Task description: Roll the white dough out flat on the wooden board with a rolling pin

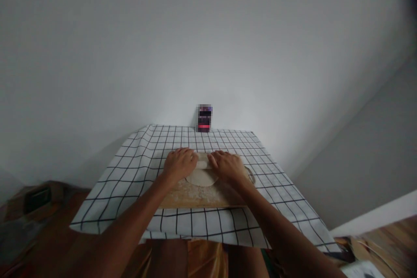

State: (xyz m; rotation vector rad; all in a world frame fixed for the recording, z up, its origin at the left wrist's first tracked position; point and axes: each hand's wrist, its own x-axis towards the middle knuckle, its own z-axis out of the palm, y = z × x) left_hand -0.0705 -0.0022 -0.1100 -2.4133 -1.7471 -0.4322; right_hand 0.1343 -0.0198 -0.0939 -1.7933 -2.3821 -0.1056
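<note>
A pale rolling pin point(202, 164) lies crosswise over a round, flat sheet of dough point(202, 178). My left hand point(180, 163) rests on the pin's left part with the fingers curled over it. On the right part, my right hand point(228, 165) is curled over it in the same way. Only the pin's middle shows between the hands; its ends are hidden under them. Beneath the dough is a wooden board point(195, 200) dusted with flour.
A white cloth with black grid lines point(120, 182) covers the table. A blurred-out upright object point(204, 118) leans on the wall point(208, 43) at the back edge. Right of the board a curved rim point(250, 174) shows. A box point(39, 197) stands on the floor at left.
</note>
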